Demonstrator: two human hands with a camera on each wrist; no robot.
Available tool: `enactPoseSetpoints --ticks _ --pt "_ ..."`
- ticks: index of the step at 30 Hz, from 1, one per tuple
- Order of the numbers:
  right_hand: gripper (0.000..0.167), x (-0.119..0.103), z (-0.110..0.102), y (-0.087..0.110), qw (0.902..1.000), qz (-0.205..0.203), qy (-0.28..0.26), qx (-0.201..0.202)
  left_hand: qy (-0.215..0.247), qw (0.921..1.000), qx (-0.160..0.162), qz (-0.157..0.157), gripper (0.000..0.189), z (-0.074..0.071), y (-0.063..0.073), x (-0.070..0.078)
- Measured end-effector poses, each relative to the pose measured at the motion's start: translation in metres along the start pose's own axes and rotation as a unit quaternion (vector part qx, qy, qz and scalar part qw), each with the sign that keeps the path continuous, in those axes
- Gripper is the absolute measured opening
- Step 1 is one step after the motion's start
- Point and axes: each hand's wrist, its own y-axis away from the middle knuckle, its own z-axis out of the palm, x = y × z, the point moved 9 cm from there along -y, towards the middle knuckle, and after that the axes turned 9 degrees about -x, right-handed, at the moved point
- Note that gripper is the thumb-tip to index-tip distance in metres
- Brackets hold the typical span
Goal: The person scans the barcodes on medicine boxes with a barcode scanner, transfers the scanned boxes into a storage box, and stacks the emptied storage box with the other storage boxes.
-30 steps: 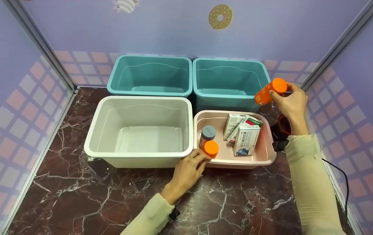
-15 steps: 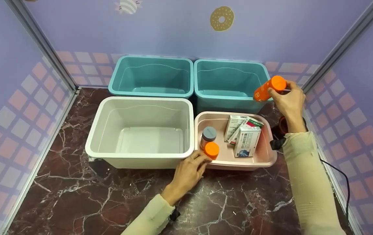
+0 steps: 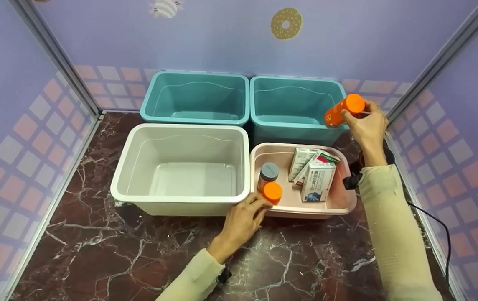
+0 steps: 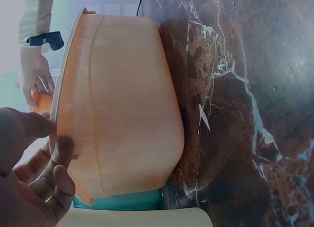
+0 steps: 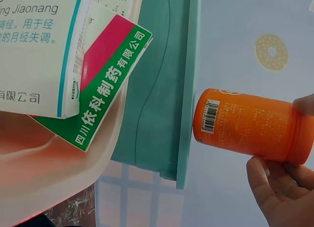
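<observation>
My right hand (image 3: pixel 369 128) holds an orange pill bottle (image 3: pixel 343 110) near its cap, tilted, at the front right corner of the right teal bin (image 3: pixel 289 124). In the right wrist view the base of this bottle is right at the bin's rim. My left hand (image 3: pixel 241 219) grips the rim of the pink bin (image 4: pixel 127 99) at its front left corner, thumb and fingers on either side. Inside that bin stand a grey-capped bottle (image 3: pixel 268 172) and another orange-capped bottle (image 3: pixel 272 192), close to my left fingers. Several medicine boxes (image 3: pixel 318 182) lean together on its right side.
A white bin (image 3: pixel 180 198) stands left of the pink one, and a second teal bin (image 3: pixel 195 121) behind it. Patterned walls enclose the dark marbled table (image 3: pixel 138 251). A black cable (image 3: pixel 441 225) runs along the right wall. A dark brown object behind my right wrist is mostly hidden.
My right hand has moved slightly up and left with the orange pill bottle, toward the right teal bin. My left hand keeps its grip on the pink bin's rim.
</observation>
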Motion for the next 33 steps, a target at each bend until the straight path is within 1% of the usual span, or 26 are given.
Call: enactPoseSetpoints --ticks 9,18,33 --pt "0.059 -0.005 0.008 -0.007 0.9999 -0.005 0.006 -0.008 -0.013 0.9999 0.0 0.003 0.018 0.0 0.0 0.001" --pt "0.062 -0.006 0.023 -0.013 0.9991 -0.01 0.028 -0.03 -0.013 0.9999 -0.004 -0.004 0.019 0.0 0.0 0.0" --pt "0.063 0.002 0.041 -0.018 0.9968 -0.008 0.058 -0.055 -0.018 0.9998 -0.002 0.0 0.018 0.0 0.0 0.001"
